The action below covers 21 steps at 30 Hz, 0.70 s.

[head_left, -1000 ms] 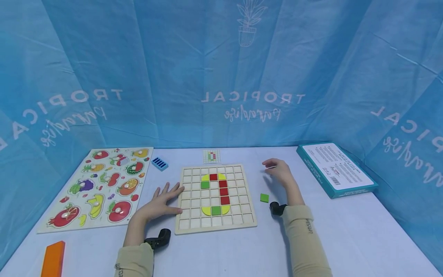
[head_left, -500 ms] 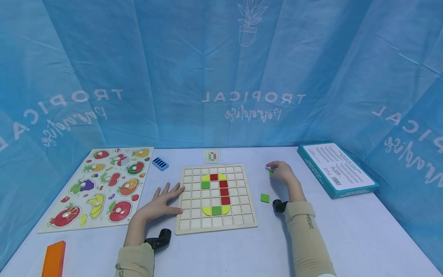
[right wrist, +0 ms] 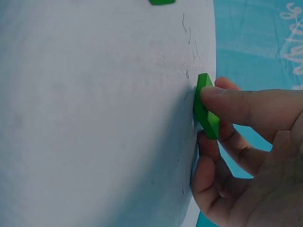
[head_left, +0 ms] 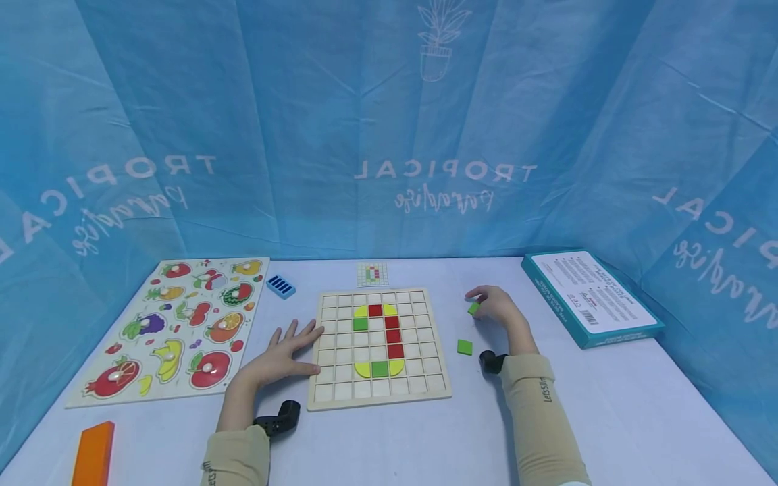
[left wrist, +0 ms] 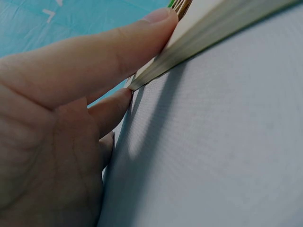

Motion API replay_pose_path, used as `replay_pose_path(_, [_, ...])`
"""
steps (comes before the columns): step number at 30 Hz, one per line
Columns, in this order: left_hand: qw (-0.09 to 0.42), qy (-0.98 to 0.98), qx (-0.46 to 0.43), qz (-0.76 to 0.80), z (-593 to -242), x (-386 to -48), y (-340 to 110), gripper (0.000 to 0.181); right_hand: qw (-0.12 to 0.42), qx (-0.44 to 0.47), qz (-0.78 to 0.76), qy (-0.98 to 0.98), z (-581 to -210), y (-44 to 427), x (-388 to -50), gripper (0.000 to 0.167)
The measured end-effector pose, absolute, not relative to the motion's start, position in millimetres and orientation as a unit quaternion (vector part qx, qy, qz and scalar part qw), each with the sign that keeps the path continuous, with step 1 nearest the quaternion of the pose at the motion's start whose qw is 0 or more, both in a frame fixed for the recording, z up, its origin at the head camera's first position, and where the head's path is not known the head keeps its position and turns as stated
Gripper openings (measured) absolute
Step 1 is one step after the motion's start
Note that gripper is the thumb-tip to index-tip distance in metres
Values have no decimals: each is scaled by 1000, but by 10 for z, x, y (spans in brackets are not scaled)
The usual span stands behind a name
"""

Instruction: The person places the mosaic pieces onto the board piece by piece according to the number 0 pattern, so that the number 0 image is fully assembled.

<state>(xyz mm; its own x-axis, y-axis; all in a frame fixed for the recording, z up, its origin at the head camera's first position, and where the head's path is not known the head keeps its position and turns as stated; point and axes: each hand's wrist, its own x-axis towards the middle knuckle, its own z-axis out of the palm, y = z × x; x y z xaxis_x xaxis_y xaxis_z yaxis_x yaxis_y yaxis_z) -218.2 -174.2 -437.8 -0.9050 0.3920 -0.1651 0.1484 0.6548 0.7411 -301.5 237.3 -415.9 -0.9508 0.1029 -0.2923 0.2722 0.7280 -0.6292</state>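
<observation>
A wooden grid board (head_left: 340,391) lies mid-table, with red, yellow and green tiles set in some of its squares. My left hand (head_left: 281,356) rests at the board's left edge, fingers spread; in the left wrist view its thumb (left wrist: 137,35) touches the rim. To the right of the board, my right hand (head_left: 497,307) pinches a green square tile (right wrist: 204,106) between thumb and fingers, tilted close to the white tabletop. Another green tile (head_left: 464,347) lies flat between the board and the right wrist.
Behind the board lies a small pattern card (head_left: 372,274). A fruit puzzle board (head_left: 203,331), a blue slotted block (head_left: 281,287) and an orange block (head_left: 94,453) are on the left. A teal box (head_left: 592,297) sits at the right.
My right hand has moved slightly right and down onto a green tile, and now pinches it, tilted up. The left hand has stayed at the board's edge.
</observation>
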Motion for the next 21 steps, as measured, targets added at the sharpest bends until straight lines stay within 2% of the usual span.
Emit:
replay_pose_path(12, [161,896,149,386,-4396,-2204,-1740,86,84,101,-405,905,-4139,2335,-2983,45])
replay_pose_path(21, [162,892,148,396,-4381,-2184,-1737,85,89,91,-457,880,-4114,2227,-2963,44])
